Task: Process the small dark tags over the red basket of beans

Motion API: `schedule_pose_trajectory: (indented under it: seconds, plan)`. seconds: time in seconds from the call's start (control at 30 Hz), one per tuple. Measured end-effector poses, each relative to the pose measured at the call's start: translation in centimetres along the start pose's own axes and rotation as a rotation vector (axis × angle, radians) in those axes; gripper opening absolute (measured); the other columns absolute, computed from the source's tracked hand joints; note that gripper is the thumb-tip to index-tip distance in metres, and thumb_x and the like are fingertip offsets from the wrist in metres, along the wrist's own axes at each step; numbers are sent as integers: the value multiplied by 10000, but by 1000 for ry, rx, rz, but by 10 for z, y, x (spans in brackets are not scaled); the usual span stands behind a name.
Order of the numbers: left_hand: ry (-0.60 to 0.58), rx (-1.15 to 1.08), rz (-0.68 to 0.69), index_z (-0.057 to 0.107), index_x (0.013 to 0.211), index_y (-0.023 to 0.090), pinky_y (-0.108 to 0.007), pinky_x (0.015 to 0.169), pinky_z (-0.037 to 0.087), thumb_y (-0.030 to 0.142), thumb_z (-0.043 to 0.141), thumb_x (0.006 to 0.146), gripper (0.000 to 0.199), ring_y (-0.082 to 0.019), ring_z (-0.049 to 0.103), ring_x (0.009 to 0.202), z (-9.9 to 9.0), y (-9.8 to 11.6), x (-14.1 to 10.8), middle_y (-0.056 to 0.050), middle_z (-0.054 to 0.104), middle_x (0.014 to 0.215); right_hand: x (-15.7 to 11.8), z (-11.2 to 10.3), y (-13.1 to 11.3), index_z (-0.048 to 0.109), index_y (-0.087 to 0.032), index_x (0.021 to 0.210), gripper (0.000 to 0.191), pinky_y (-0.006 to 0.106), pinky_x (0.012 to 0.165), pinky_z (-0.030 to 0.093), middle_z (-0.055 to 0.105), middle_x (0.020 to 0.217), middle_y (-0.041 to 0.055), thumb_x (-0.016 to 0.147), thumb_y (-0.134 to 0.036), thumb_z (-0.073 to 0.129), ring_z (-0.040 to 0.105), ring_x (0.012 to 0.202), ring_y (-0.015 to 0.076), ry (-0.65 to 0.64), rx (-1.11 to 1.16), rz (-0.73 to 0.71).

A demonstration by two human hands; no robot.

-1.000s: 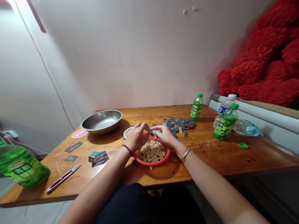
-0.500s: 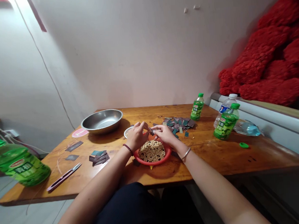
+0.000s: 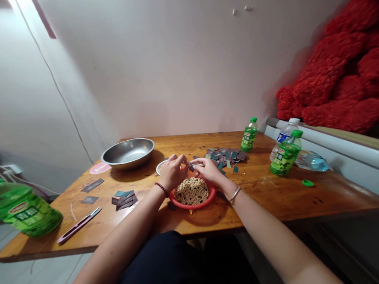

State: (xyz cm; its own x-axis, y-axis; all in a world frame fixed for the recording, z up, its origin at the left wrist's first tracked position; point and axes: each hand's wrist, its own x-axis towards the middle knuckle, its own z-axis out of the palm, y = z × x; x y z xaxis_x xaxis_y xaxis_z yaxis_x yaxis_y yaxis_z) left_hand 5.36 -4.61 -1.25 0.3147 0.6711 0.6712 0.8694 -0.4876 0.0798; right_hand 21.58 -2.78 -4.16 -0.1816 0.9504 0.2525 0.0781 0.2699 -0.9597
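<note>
My left hand point(image 3: 173, 173) and my right hand point(image 3: 208, 170) meet above a red plastic basket point(image 3: 193, 206) full of pale soybeans point(image 3: 191, 191) with some dark beans among them. Between their fingertips they pinch a small dark strip point(image 3: 191, 168), too small to make out clearly. Beyond my left hand is a small steel dish point(image 3: 161, 167), partly hidden. A pile of dark green-grey swatches point(image 3: 225, 156) lies just past my right hand, and a smaller stack of them point(image 3: 125, 200) lies left of the basket.
On the wooden table point(image 3: 260, 193) stand a steel basin point(image 3: 127, 154), green bottles point(image 3: 248, 135) point(image 3: 285, 154) and a clear bottle point(image 3: 284, 137). Thread snips point(image 3: 79, 225) lie near the front edge. A large green jug point(image 3: 22, 207) is at the left, and red fluffy material point(image 3: 333, 77) is heaped at the right.
My hands stay together on the small strip, with only slight finger movement. The whole view has shifted a little.
</note>
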Motion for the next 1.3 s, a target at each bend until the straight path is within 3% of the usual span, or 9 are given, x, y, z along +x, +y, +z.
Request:
schedule_pose_trajectory:
  seconds: [0.13,0.3,0.9,1.3]
  plan:
    - [-38,-48,58,584,839,240,-223,572,363,346,573,767,128,-125,560,703,-1,1,0,-4,581,815,-1,1,-2,651,-121,938,239,161,447,469,694,751,49,750,-89,507,570,456,64,-3,-11,2]
    - [-1,2,-15,586,839,243,-226,556,351,387,566,768,162,-130,554,686,0,0,0,-5,571,792,-2,0,-3,650,-132,942,233,164,452,469,691,757,45,753,-100,518,571,463,63,7,-9,13]
    - [-30,-29,46,594,773,233,-228,542,338,342,583,756,110,-125,539,671,0,2,0,-9,554,737,0,0,0,647,-122,943,235,164,458,459,690,769,55,751,-109,511,576,465,66,-15,-26,-28]
    - [19,-14,4,597,745,229,-224,529,322,341,574,763,116,-126,538,672,0,1,-1,-9,545,706,0,-1,1,639,-117,959,252,164,452,462,695,819,70,747,-99,506,575,464,62,-10,-14,-19]
